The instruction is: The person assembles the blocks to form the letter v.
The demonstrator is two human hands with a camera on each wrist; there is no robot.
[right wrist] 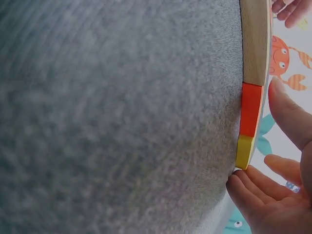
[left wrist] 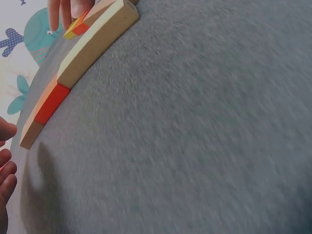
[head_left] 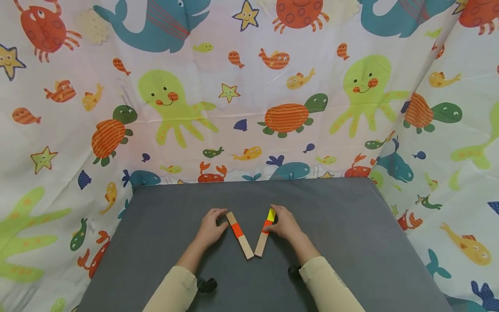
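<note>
Two rows of wooden blocks form a V on the grey table, their near ends almost meeting. In the left row, a short plain block (head_left: 231, 217), a red block (head_left: 237, 230) and a long plain block (head_left: 246, 248) lie end to end. The right row runs from a yellow block (right wrist: 244, 151) through a red block (right wrist: 251, 109) to a long plain block (right wrist: 254, 44). My left hand (head_left: 211, 227) is beside the left row's far end, fingers loosely bent and holding nothing. Fingertips of my right hand (head_left: 286, 223) are right at the yellow block's end; its thumb is beside the red block.
The grey table (head_left: 163, 216) extends around the blocks. A curtain (head_left: 241, 151) printed with sea animals hangs behind it and along the sides. Dark straps (head_left: 206, 285) show at both cream sleeves (head_left: 173, 288).
</note>
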